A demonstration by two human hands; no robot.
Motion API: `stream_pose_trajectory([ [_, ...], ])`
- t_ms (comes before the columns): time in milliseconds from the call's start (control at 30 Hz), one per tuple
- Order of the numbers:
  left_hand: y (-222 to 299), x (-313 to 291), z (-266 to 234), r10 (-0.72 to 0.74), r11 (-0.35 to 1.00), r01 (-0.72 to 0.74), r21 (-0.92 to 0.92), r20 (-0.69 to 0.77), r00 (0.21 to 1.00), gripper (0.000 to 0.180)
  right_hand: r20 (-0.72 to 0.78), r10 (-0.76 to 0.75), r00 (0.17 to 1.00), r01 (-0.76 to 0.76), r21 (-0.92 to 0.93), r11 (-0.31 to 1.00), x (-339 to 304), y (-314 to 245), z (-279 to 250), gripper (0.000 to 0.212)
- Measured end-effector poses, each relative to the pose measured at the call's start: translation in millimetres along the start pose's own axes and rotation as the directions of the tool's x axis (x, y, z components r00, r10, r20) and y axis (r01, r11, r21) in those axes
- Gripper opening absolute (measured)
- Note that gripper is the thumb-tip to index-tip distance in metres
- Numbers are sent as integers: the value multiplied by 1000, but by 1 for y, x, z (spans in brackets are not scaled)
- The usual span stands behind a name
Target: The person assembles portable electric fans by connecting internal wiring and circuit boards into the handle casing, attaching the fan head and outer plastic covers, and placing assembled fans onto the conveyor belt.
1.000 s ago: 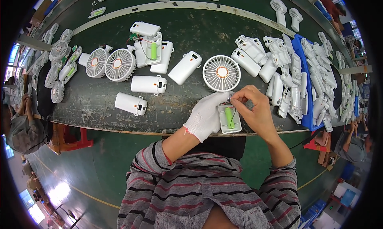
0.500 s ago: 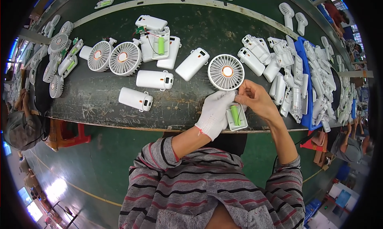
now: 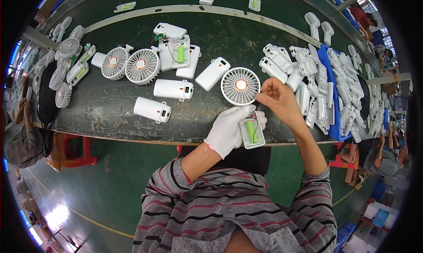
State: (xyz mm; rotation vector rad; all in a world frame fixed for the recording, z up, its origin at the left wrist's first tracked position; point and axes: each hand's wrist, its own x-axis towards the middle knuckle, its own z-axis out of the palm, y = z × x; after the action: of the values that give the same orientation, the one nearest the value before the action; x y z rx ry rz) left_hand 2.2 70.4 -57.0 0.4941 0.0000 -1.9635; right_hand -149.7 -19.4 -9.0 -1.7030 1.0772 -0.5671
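A white handheld fan has a round grille head (image 3: 240,85) with an orange ring at its middle. My left hand (image 3: 224,129), in a white knit glove, grips it from behind at the neck and handle. Its handle shell (image 3: 260,142) lies open toward me. Inside sit a green cylindrical battery (image 3: 251,132) and thin dark and red wires. My bare right hand (image 3: 280,101) is beside the head's right edge with fingers curled. The thumb tip is close to the rim; whether it touches, or pinches something small, I cannot make out.
White handle shells (image 3: 172,89) lie across the dark worktable. Fan heads (image 3: 142,65) and an opened shell with a battery (image 3: 180,53) rest at left. A blue crate (image 3: 333,85) of white casings stands at right, beside a heap of loose shells (image 3: 304,72). Other people sit at both sides.
The fan and my gloved left hand have shifted a little left. My right hand has left the fan's neck and moved up beside the grille. Gloved fingers now show around the shell's right side.
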Motion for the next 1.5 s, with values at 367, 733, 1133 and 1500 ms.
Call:
stream_pose_trajectory([
  [367, -1, -3, 10, 19, 982, -10, 189, -44, 999, 28, 284, 230, 931, -267, 99, 959, -12, 5, -2, 12],
  [733, -6, 0, 14, 97, 974, -72, 216, -109, 989, 27, 328, 273, 904, -341, 172, 924, 1, 13, -3, 12],
  [1133, -5, -1, 12, 134, 987, -125, 104, -83, 987, 28, -110, -178, 978, 110, -457, 883, 24, 4, -33, 23],
  [1500, -4, 44, 19, 249, 967, -248, 61, -8, 968, 25, -69, -243, 968, 88, -809, 581, 52, 15, -52, 42],
])
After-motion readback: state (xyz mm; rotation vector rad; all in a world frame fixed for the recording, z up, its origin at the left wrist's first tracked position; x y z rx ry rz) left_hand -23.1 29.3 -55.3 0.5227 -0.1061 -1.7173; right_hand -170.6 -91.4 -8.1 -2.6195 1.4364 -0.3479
